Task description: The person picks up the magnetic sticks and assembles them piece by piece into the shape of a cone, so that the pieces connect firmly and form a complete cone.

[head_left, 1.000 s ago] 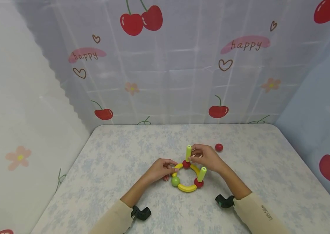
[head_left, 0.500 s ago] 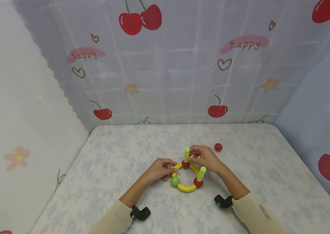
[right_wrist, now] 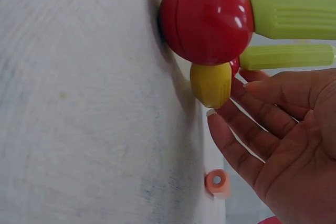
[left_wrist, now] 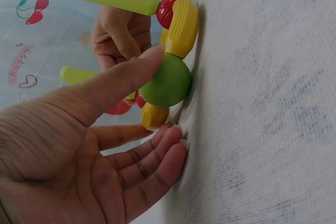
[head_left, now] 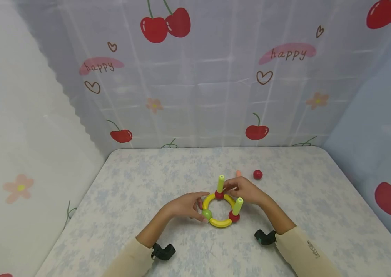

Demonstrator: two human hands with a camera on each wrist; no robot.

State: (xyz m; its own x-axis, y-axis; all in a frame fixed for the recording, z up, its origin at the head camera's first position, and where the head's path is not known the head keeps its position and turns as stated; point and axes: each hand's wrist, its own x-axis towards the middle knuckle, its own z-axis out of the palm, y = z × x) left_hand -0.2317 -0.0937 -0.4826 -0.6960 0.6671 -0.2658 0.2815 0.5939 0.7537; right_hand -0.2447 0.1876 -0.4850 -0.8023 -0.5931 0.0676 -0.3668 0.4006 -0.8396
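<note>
A ring of yellow curved pieces joined by balls lies on the table. One ball is green; a red ball at the near right and another red ball at the back each bear an upright light-green stick. My left hand spreads around the ring's left side. Its thumb touches the green ball in the left wrist view, and its index fingertip reaches the yellow piece behind. My right hand is beside the back stick, its fingers loosely bent and holding nothing.
A loose red ball lies behind the right hand. Beside it an orange piece with a hole is partly hidden by that hand in the head view. Printed curtains stand along the table's back and sides.
My left hand has let go of the left yellow piece and spread wider, its thumb now at the green ball. The back stick sank slightly into its ball, and my right fingers have eased off it.
</note>
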